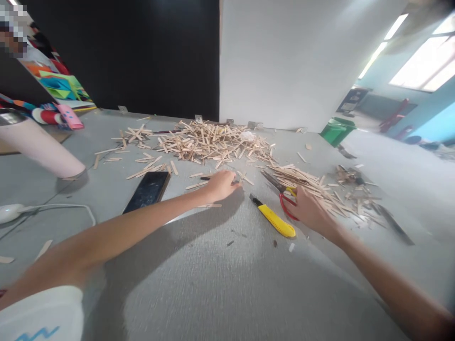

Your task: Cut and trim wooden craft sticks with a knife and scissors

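My right hand [313, 213] is closed on the handles of a pair of scissors [287, 201] with red and yellow grips. Their dark blades point up and left, beside a heap of flat wooden sticks [302, 180]. Left of them, my left hand [222, 186] is low over the table, thumb and fingers drawn together. Small pale stick pieces show by its fingertips, but what it pinches is too small to make out. Between my hands a yellow utility knife [277, 221] lies on the grey table [213, 284], with its dark tip toward my left hand.
A large pile of wooden sticks [209, 142] spreads along the back, before black and white panels [284, 61]. A phone [147, 192] lies beside my left forearm. Farther left are a pale pink tumbler [46, 149] and a white cable [60, 206]. A dark blade [394, 224] lies far right.
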A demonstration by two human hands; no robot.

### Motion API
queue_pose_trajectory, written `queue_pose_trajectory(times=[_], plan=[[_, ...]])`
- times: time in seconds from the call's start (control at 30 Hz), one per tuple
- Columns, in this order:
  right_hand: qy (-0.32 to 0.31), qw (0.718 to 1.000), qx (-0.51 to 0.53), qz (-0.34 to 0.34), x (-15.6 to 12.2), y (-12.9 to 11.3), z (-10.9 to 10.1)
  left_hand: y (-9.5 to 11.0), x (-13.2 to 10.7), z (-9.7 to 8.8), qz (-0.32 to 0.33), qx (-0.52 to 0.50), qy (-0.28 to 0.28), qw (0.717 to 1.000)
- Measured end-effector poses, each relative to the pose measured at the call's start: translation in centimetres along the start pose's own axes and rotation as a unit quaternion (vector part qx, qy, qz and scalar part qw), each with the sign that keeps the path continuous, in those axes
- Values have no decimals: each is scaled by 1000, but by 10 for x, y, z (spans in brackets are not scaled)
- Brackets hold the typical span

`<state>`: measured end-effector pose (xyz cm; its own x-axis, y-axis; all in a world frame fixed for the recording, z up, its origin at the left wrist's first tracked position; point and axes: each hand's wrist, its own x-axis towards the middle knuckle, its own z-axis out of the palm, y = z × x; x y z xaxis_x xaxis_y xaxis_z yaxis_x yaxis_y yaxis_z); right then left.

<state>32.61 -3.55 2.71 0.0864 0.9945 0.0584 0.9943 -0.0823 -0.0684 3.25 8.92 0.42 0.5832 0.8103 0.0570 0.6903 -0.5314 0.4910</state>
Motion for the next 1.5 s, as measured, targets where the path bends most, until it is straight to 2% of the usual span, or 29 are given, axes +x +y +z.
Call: queue_pose_trajectory(times=[0.1, 0.2, 0.33, 0.47, 0.53, 0.7, 0.73, 0.77, 0.8, 0.87, 0.97, 1.13, 1.2, 1.27, 1.33, 1.4, 1.5], plan=[[12, 999, 51, 2, -2, -6, 0, 0, 23, 12, -9, -12, 0, 1000], [17, 992, 127, 0, -5, -12, 0, 1, 28, 18, -18, -56, -5, 998], [-1, 976, 219, 5, -8, -18, -2, 9, 14, 14, -32, -157, -37, 986], [-20, 944, 330, -25, -19, -30, -12, 30, -16, -4, -48, -300, -71, 950], [-64, 905, 418, -41, -29, -40, -19, 44, -37, -15, -44, -370, -65, 926], [-166, 758, 629, -38, -61, -71, -26, 81, -100, -30, -40, -484, -54, 873], [-171, 736, 653, -39, -67, -76, -26, 87, -110, -30, -50, -536, -53, 841], [-171, 719, 673, -41, -72, -81, -26, 92, -118, -30, -61, -567, -49, 820], [-166, 705, 688, -41, -77, -85, -25, 96, -125, -29, -65, -580, -47, 811], [-150, 688, 709, -39, -85, -91, -25, 101, -132, -25, -71, -574, -32, 815], [-134, 677, 722, -43, -93, -95, -28, 105, -134, -17, -91, -566, -21, 819], [-156, 659, 735, -27, -99, -96, -28, 108, -135, -3, -92, -598, -67, 793], [-157, 663, 732, -17, -99, -95, -28, 108, -136, -3, -92, -596, -72, 794], [-137, 680, 720, -15, -98, -93, -29, 107, -135, -9, -93, -587, -69, 802], [-111, 707, 698, -20, -96, -91, -32, 104, -133, -20, -92, -564, -64, 818], [-95, 730, 676, -18, -94, -90, -38, 101, -130, -34, -85, -519, -78, 847], [-79, 745, 662, -6, -94, -90, -44, 97, -129, -51, -76, -408, -146, 898]])
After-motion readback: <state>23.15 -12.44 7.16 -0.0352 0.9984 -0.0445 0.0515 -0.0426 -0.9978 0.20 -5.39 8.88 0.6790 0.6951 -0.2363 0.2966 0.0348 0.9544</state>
